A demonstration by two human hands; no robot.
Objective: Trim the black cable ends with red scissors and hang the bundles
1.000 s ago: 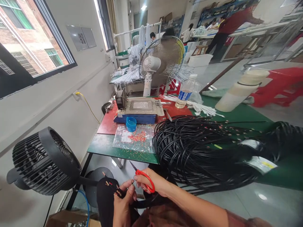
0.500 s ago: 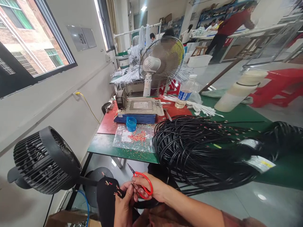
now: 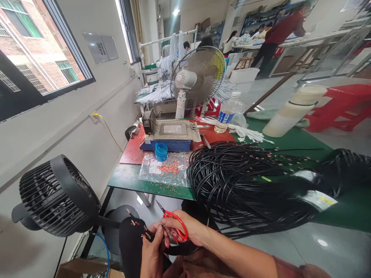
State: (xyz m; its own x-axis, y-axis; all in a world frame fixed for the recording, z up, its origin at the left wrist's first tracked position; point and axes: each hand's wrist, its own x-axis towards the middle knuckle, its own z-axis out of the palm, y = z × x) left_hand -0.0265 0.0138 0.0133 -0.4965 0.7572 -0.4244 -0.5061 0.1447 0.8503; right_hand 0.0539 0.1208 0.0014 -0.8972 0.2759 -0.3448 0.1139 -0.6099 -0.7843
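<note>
My right hand (image 3: 181, 224) is closed around a pair of red-handled scissors (image 3: 184, 230), whose dark blades point up and to the left. Against it, over my lap, my left hand (image 3: 153, 247) is closed on black cables (image 3: 149, 234). Their stripped ends, with small red, white and copper-coloured wires, stick out to the left above my dark trouser leg. The fingertips of both hands meet around a cable end, and the exact pinch is hidden by the fingers. On the green table (image 3: 162, 188) lies a large coil of black cables (image 3: 228, 181).
A clear plastic bag (image 3: 145, 175) with red wire scraps and a blue cup (image 3: 160, 152) lies before a blue-based heating device (image 3: 174, 144). A black fan (image 3: 58, 197) stands left, a larger fan (image 3: 199, 77) behind. A bottle (image 3: 224, 116) and white cylinder (image 3: 294, 112) stand right.
Both hands stay almost in place, with the scissors still held. The view has shifted very slightly. A person in red in the background has leaned a little to the left.
</note>
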